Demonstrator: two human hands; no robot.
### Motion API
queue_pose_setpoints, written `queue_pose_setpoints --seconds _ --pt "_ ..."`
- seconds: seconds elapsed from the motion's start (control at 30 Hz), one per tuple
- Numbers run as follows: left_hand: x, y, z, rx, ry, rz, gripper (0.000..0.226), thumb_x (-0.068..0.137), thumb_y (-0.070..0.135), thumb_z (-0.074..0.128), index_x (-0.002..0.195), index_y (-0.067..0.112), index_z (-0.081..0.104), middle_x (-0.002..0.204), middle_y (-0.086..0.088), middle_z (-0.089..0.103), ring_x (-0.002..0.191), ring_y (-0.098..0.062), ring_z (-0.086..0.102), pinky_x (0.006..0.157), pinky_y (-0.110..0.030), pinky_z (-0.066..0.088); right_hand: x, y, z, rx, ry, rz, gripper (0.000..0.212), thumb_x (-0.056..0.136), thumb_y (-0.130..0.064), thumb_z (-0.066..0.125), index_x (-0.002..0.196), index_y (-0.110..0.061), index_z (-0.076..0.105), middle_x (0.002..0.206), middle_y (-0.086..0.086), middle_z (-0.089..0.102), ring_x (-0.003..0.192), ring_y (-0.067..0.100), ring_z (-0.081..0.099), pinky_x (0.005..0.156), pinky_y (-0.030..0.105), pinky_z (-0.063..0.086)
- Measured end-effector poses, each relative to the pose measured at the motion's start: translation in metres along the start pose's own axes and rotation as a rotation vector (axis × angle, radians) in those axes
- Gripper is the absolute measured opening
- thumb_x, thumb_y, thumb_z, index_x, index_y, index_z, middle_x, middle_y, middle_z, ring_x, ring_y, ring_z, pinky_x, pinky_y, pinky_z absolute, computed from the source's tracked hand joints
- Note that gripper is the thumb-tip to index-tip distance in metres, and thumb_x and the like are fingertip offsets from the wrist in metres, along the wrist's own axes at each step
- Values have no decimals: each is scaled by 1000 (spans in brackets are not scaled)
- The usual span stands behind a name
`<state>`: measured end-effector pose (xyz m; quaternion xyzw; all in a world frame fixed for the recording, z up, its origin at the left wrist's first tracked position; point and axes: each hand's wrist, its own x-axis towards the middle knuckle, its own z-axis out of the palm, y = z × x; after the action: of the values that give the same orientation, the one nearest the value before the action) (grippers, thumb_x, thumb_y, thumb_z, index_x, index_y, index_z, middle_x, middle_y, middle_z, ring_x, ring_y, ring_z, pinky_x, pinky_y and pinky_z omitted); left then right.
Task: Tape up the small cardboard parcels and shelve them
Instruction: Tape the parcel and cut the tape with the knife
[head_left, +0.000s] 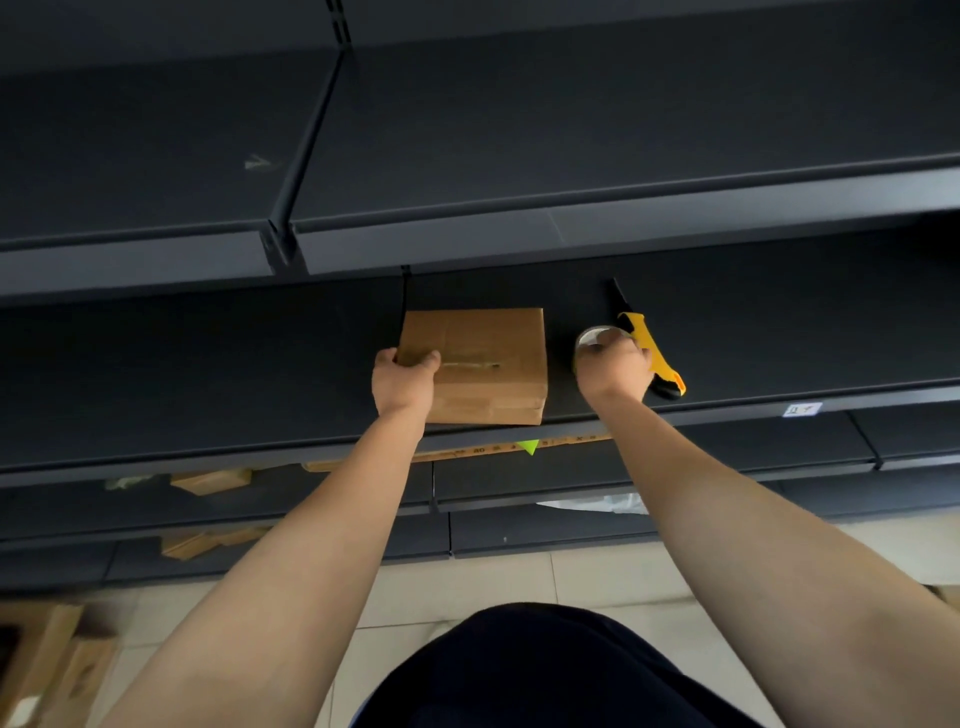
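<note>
The parcel lay flat on the dark shelf, close to its front edge. The left hand gripped its corner at 8 o'clock, thumb on top and fingers curled round the left side. At the parcel's 3 o'clock, apart from it, the right hand held the tape, fingers curled over the roll. A yellow-and-black knife lay just beside that hand at 3 o'clock, tip toward 11 o'clock. Cardboard scraps sat on lower shelves at 7 o'clock.
</note>
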<state>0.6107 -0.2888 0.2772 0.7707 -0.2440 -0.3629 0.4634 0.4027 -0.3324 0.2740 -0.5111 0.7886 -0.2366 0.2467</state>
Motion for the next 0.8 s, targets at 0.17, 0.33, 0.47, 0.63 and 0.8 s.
queue_pose_setpoints --seconds 0.17,0.33,0.47,0.63,0.8 --pt "-4 3 4 289 56 163 82 81 36 71 146 9 28 147 -12 34 131 -32 40 105 -45 40 14 20 -3 -337 -167 -23 45 94 -44 49 117 -8 59 122 14 59 129 33 30 102 44 26" --pt "-2 8 10 407 20 110 90 77 39 75 146 9 26 149 -13 31 133 -33 37 107 -49 37 14 25 -1 -492 -177 -115 30 92 -32 53 118 -22 62 121 13 59 128 32 29 105 42 22" --pt "2 10 10 370 10 55 91 74 32 79 145 9 27 149 -11 31 134 -33 37 105 -49 40 11 30 -1 -569 -158 -177 37 83 -12 58 118 -24 59 122 11 57 127 31 30 107 42 21" --pt "0 8 11 383 24 61 89 75 37 77 144 12 28 148 -9 33 133 -32 36 103 -48 41 9 37 1 -551 -202 -218 35 91 -22 54 126 -27 56 130 13 53 136 31 21 112 43 17" --pt "-1 9 9 331 12 30 88 77 40 75 146 14 26 148 -9 33 133 -33 35 106 -49 38 3 32 -8 -462 -85 -270 45 82 -5 54 124 -20 58 120 13 59 129 31 32 112 40 19"
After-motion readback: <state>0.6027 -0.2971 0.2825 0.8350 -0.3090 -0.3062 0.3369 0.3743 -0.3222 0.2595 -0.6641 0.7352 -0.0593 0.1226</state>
